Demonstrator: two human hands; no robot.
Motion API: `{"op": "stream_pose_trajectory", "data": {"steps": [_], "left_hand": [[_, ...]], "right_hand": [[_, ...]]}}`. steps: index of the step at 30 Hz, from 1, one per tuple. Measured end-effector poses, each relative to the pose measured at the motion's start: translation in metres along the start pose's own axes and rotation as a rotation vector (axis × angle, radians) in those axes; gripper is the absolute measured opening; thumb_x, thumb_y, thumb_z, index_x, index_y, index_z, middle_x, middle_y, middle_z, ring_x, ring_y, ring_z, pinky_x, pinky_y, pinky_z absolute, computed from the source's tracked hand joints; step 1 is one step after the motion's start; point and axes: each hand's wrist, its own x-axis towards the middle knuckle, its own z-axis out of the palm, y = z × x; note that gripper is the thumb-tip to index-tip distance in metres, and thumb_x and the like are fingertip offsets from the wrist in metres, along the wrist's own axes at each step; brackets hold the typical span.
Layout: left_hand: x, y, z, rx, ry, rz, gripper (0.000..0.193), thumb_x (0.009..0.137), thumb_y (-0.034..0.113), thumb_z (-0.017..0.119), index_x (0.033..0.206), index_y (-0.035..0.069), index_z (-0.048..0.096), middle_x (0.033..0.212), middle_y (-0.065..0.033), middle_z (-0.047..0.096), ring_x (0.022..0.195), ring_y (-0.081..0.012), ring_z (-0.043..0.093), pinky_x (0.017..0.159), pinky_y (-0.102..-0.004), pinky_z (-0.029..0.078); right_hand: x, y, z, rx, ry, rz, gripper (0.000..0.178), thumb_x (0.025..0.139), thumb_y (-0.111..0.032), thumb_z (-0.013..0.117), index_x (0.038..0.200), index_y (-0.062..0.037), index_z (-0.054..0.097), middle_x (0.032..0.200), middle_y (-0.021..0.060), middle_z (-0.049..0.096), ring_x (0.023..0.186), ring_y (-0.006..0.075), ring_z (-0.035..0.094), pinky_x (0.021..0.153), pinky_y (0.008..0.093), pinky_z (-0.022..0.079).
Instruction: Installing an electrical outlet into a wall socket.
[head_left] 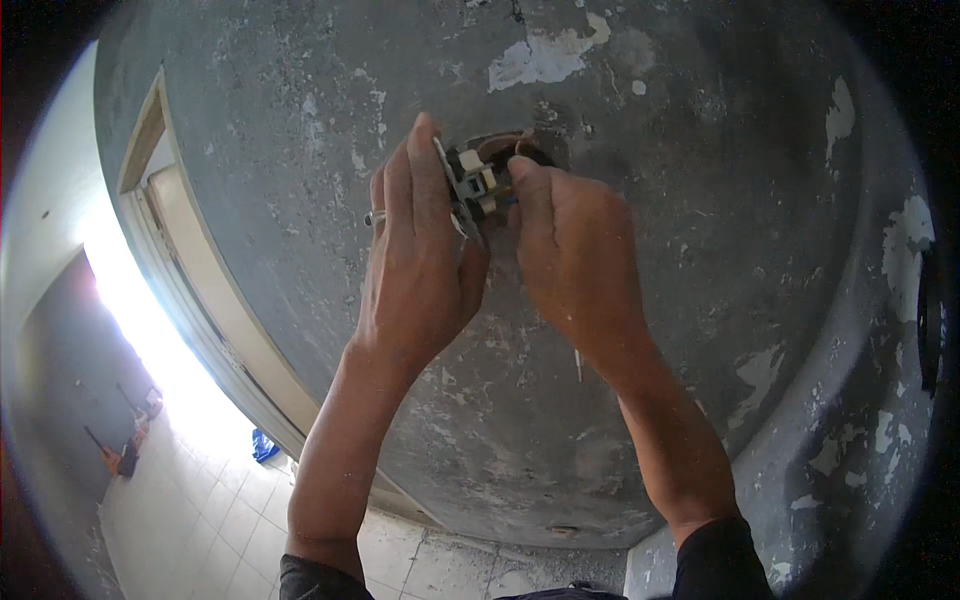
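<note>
The left hand (412, 280) has its fingers (398, 195) closed on the fitting (474, 184), which sits tilted just beside the hole (541, 155) in the grey wall (730, 260); the right hand's (585, 245) fingers bunch near the hole; whether they grip anything, I cannot tell.

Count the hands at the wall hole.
2: the left hand holds the electrical fitting; the right hand is just right of it, in front of the wall hole. No others visible.
</note>
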Motion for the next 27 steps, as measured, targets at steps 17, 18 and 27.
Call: {"op": "stream_pose_trajectory", "data": {"steps": [17, 18, 27], "left_hand": [[0.004, 0.003, -0.001, -0.092, -0.051, -0.123, 0.077, 0.084, -0.007, 0.058, 0.147, -0.011, 0.013, 0.143, -0.0372, 0.032, 0.134, -0.0491, 0.035, 0.108, -0.0493, 0.038], [0.004, 0.001, -0.002, -0.105, -0.068, -0.136, 0.077, 0.084, -0.007, 0.058, 0.147, -0.01, 0.013, 0.144, -0.0369, 0.031, 0.134, -0.0489, 0.035, 0.108, -0.0488, 0.037], [0.005, -0.001, -0.012, -0.172, -0.066, -0.136, 0.077, 0.085, -0.004, 0.06, 0.149, -0.005, 0.017, 0.147, -0.0315, 0.033, 0.134, -0.0455, 0.038, 0.107, -0.048, 0.039]], "right_hand": [[-0.002, 0.001, 0.015, -0.13, 0.151, -0.129, 0.034, 0.101, -0.02, 0.047, 0.083, 0.003, 0.064, 0.066, 0.0219, 0.061, 0.059, 0.0372, 0.063, 0.052, 0.0409, 0.046], [0.0, 0.003, 0.012, -0.06, 0.073, -0.127, 0.034, 0.101, -0.021, 0.047, 0.083, 0.0023, 0.064, 0.065, 0.0204, 0.061, 0.058, 0.0351, 0.063, 0.053, 0.0402, 0.046], [0.013, 0.017, -0.034, -0.267, 0.075, -0.565, 0.019, 0.093, -0.02, 0.063, 0.108, -0.0083, 0.063, 0.093, 0.009, 0.064, 0.071, 0.0267, 0.07, 0.057, 0.0353, 0.057]]}}
